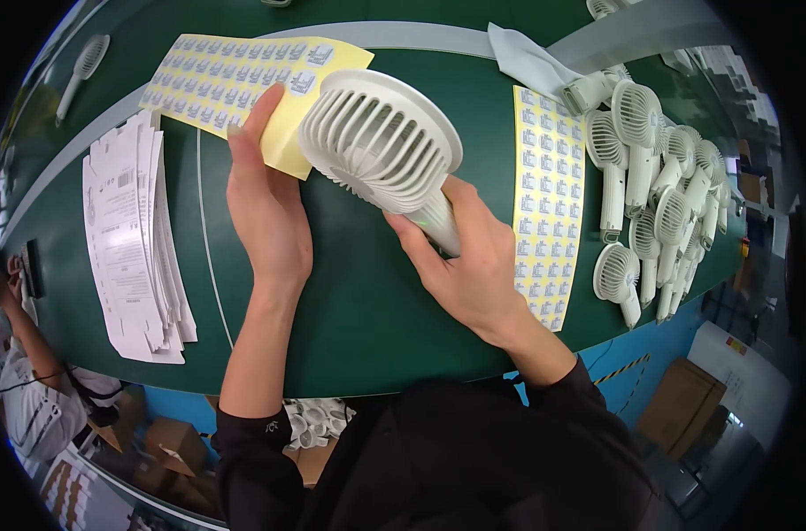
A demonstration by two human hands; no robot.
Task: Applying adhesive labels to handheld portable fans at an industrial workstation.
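Note:
In my right hand (474, 257) is a white handheld fan (381, 142), gripped by its handle. Its round slatted head tilts up toward the left. My left hand (270, 195) holds a yellow-backed sticker sheet (235, 75) by its near edge, with two fingers over the front and the rest of the hand partly behind it. Rows of small silvery-grey stickers cover the sheet, while its right end shows bare yellow backing. The fan head overlaps that end of the sheet from my view.
A second sticker sheet (544, 212) lies to the right on the green table (358, 310). Beyond it is a pile of white fans (664, 195). Flat white cartons (128, 248) are stacked at left, with a lone fan (84, 66) farther off. Another person's arm (31, 336) shows far left.

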